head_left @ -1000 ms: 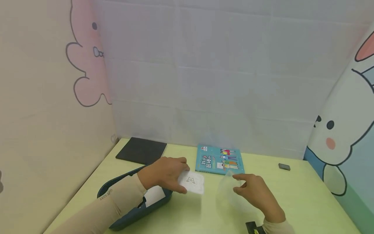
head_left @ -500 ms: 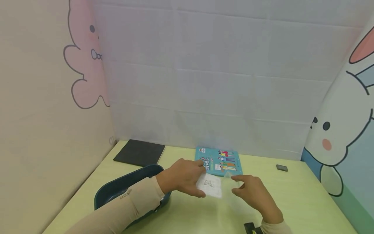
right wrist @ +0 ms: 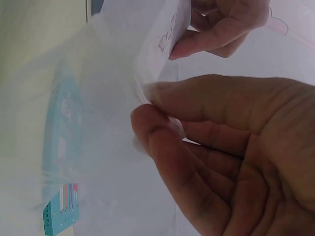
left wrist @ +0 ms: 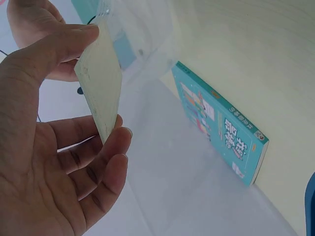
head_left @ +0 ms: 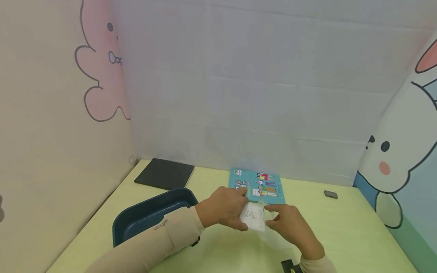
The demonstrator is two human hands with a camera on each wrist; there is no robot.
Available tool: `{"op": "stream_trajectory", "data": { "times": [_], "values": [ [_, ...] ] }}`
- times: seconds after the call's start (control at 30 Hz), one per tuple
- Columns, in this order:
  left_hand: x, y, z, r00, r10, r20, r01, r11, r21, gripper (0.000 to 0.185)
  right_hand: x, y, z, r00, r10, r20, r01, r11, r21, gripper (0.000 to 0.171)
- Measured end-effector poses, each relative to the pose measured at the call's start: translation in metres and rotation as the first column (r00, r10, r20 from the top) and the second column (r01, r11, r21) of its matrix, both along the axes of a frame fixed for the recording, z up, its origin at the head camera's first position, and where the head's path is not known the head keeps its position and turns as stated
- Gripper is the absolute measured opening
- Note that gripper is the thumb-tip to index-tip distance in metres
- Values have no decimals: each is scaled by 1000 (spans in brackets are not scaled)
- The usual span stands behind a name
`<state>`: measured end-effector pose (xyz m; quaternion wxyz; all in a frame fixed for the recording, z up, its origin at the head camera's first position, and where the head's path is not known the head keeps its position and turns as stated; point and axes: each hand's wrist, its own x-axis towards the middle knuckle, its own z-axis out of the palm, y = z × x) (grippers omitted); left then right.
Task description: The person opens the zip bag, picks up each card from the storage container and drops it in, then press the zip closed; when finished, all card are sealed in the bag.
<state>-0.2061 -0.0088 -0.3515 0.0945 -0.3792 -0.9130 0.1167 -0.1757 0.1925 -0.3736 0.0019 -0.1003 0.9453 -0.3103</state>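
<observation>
Evidently, the step in hand is bringing a white square (head_left: 252,217) to a clear plastic bag (right wrist: 106,105); this is a judgement from how the two meet. The square, printed with a butterfly, is off the tabletop (head_left: 345,235), right of lower centre in the head view. The left hand (head_left: 225,209) grips it with the thumb on one edge and fingers on the opposite edge, the gap between them filled by the square. The right hand (head_left: 290,226) pinches the bag's edge between thumb and forefinger, almost closed, its other fingers curled. The film hangs loosely across the left of the right-wrist view.

The square's near edge lies against or just beside the film; whether it is past an opening cannot be told. A teal book (head_left: 268,185) lies behind at centre, and a dark blue tray (head_left: 123,227) stands at lower left, partly behind the left sleeve (head_left: 170,237).

The next move probably calls for spreading the film and feeding the square in level; a corner could snag on the limp edge.
</observation>
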Motion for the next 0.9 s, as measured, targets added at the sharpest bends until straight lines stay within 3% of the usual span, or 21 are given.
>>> {"op": "stream_trajectory", "data": {
  "times": [0.23, 0.5, 0.73, 0.9],
  "values": [
    [-3, 3, 3, 999, 46, -3, -46, 999, -22, 56, -3, -5, 4, 998, 33, -53, -29, 997, 67, 37],
    [3, 5, 1, 998, 63, 29, -63, 998, 10, 50, -2, -1, 8, 998, 61, -17, -59, 995, 79, 37],
    [5, 13, -7, 999, 19, -34, -19, 1000, 22, 61, -4, 2, 8, 991, 130, -3, -130, 991, -4, 38],
    [4, 15, -12, 1000, 11, 8, -11, 998, 55, 60, -10, 4, 8, 987, 157, -23, -157, 988, 3, 39]
  ]
}}
